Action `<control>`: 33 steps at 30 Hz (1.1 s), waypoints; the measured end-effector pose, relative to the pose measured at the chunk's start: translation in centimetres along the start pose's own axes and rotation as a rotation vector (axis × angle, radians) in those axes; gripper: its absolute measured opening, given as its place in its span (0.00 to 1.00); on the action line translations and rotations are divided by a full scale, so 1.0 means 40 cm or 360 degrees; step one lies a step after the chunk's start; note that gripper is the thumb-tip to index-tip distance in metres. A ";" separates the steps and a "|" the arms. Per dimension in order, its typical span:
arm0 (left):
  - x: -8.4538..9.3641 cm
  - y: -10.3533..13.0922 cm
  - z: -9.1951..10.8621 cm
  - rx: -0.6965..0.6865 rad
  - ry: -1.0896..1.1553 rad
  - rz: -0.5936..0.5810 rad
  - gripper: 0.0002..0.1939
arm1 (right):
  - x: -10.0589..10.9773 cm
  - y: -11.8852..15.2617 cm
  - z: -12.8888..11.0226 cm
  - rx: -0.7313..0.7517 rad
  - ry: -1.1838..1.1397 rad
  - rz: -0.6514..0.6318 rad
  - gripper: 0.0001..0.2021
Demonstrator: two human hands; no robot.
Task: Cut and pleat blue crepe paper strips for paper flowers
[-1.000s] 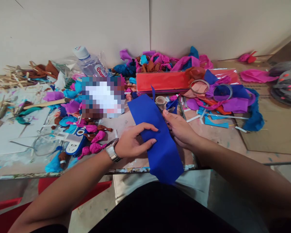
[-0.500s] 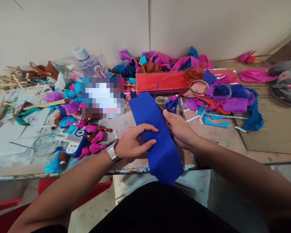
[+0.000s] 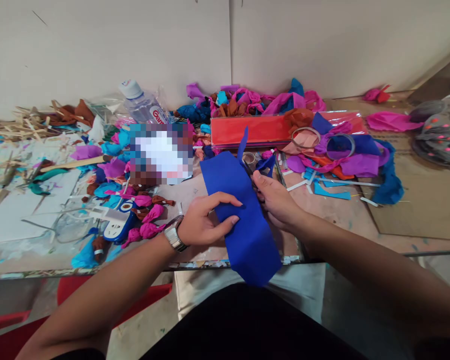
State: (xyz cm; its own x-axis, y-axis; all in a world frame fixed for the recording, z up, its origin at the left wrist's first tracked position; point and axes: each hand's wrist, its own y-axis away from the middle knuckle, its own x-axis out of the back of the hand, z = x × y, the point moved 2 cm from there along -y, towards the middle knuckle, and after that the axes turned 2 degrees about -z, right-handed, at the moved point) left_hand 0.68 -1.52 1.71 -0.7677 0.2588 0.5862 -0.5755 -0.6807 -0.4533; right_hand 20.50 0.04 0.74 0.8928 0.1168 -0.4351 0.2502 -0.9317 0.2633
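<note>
A long sheet of blue crepe paper [image 3: 243, 220] lies slantwise in front of me, its near end hanging past the table's edge. My left hand [image 3: 210, 220] grips its left side, thumb and forefinger resting on top and the other fingers hidden beneath. Along the right edge, my right hand [image 3: 275, 197] is closed around dark scissors [image 3: 248, 168], mostly covered by the hand, with a bit of blade showing at the paper. A narrow blue strip [image 3: 243, 145] curls up from that edge. Just beyond is a roll of tape [image 3: 249, 158].
A red paper pack [image 3: 247, 131] lies behind, with crumpled colored paper around it. Tape rings [image 3: 340, 144] rest on scraps at right, near cardboard [image 3: 416, 205]. Leftward are a water bottle [image 3: 144, 105], a blue-and-white device [image 3: 118, 222], paper bundles and wooden sticks [image 3: 30, 122].
The blue strip at the paper's right edge stands wider and farther from the sheet. Both hands keep nearly the same place, and the view has tilted slightly.
</note>
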 end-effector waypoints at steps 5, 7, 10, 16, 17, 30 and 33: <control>-0.004 0.000 0.004 -0.0033 0.0010 -0.0030 0.13 | -0.006 0.000 -0.001 -0.0052 0.0017 -0.0017 0.27; -0.008 -0.001 0.006 -0.0036 0.0043 -0.0088 0.14 | -0.007 -0.002 -0.001 -0.0066 0.0023 0.0010 0.29; -0.009 -0.003 0.009 -0.0056 0.0074 -0.0125 0.14 | -0.006 -0.005 0.000 -0.0083 0.0023 0.0023 0.30; -0.008 -0.006 0.012 -0.0042 0.0067 -0.0140 0.14 | 0.004 -0.003 0.004 -0.0123 0.0054 0.0068 0.28; -0.009 -0.007 0.013 -0.0044 0.0069 -0.0141 0.14 | 0.005 -0.002 0.004 -0.0125 0.0060 0.0068 0.27; -0.012 -0.011 0.014 -0.0061 0.0080 -0.0143 0.14 | 0.005 0.002 -0.004 -0.0174 0.0146 0.0161 0.29; -0.011 -0.010 0.013 -0.0040 0.0074 -0.0152 0.14 | 0.006 0.000 -0.003 -0.0158 0.0137 0.0152 0.29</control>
State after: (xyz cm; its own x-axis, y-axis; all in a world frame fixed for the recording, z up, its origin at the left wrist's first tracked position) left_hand 1.42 -1.71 1.99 -0.7207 0.3536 0.5963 -0.6534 -0.6339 -0.4139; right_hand 20.76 0.12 0.72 0.9420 0.0620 -0.3298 0.1944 -0.9019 0.3858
